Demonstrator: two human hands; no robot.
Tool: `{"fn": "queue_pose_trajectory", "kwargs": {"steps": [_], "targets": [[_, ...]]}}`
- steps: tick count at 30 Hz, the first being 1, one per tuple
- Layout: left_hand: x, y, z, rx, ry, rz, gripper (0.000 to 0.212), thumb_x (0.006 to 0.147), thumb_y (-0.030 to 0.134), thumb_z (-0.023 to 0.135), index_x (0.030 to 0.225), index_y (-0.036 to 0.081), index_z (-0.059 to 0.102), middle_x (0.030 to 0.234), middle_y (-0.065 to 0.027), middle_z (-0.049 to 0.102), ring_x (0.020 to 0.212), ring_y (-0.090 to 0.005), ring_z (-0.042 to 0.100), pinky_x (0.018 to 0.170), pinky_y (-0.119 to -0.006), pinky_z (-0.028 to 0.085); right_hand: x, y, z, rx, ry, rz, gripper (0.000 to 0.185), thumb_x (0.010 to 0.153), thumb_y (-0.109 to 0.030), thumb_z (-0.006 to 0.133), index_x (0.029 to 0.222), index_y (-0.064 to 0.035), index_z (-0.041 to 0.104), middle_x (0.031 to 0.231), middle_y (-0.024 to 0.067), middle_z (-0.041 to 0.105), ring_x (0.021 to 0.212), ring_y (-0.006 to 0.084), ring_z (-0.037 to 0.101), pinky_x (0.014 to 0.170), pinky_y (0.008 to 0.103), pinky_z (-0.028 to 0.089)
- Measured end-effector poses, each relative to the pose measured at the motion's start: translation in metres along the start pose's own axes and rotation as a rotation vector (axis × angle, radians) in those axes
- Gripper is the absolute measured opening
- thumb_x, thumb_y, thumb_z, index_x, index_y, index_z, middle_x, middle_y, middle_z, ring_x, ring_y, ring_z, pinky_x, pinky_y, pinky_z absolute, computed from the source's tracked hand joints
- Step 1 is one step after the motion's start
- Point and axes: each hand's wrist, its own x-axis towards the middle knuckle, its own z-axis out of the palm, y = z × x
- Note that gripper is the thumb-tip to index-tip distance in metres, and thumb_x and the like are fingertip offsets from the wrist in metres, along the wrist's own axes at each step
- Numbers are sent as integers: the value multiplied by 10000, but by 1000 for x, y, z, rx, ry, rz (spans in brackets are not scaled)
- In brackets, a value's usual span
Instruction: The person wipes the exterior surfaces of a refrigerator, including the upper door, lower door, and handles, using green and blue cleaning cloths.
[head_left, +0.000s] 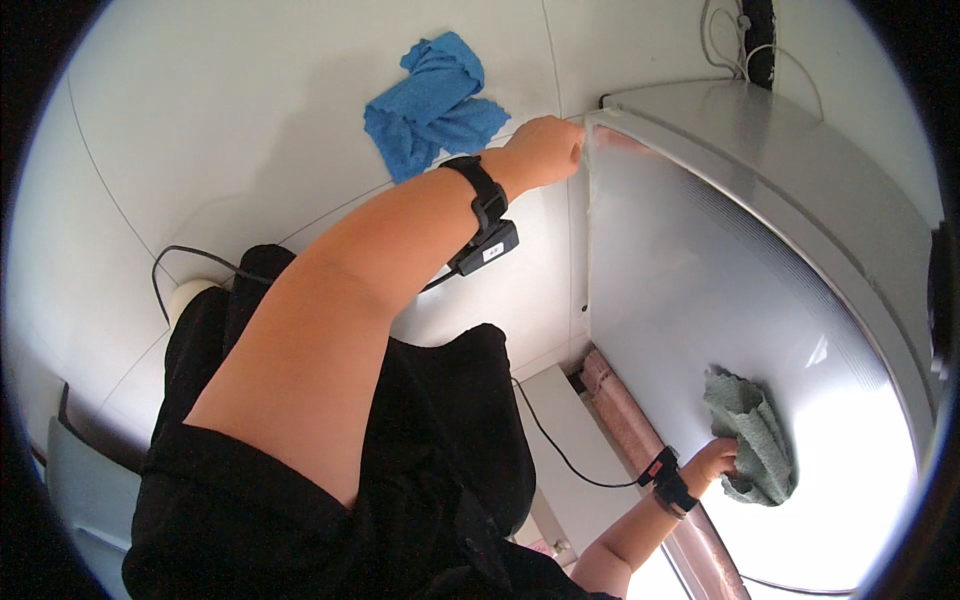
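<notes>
My left hand (551, 150), a black strap and small box on its wrist, is curled at the upper left corner of a large glossy grey-white panel (660, 262), seemingly a refrigerator's door; its fingertips are hidden, so its hold is unclear. Lower right, my right hand (716, 461) holds a crumpled grey-green cloth (757, 442) against the panel's bright, reflective part. This wrist also wears a black strapped device. A crumpled blue cloth (431, 105) lies on the white tiles (300, 90), left of my left hand.
Thin cables (724, 37) hang behind the appliance's grey side (832, 142). A pink fabric-like strip (630, 420) runs along the panel's lower left edge, beside a white cabinet-like surface (577, 442). Device cords trail near my body. A blue-grey chair (94, 487) stands at lower left.
</notes>
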Motion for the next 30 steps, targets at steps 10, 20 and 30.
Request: {"fn": "queue_pose_trajectory", "kwargs": {"steps": [10, 20, 30], "targets": [[-61, 9, 55, 51, -391, 91, 191, 762, 220, 486, 728, 46, 555, 724, -126, 564, 668, -304, 553, 607, -391, 439, -3, -2, 1, 4, -23, -19, 239, 757, -183, 540, 945, -35, 547, 935, 86, 542, 819, 200, 517, 729, 301, 421], [-19, 22, 48, -93, -283, -331, 334, 625, 329, 578, 629, -5, 590, 601, -184, 554, 593, -336, 548, 552, -362, 441, -6, -6, 6, -6, -26, -22, 235, 760, -185, 538, 941, -36, 548, 932, 87, 543, 813, 200, 520, 724, 298, 423], [-20, 5, 59, -34, -199, -185, 149, 648, 125, 505, 647, 12, 601, 656, -185, 571, 636, -346, 561, 585, -391, 455, -4, -6, 9, -23, -19, -43, 230, 763, -187, 536, 938, -38, 549, 928, 88, 544, 807, 201, 522, 718, 294, 425]]}}
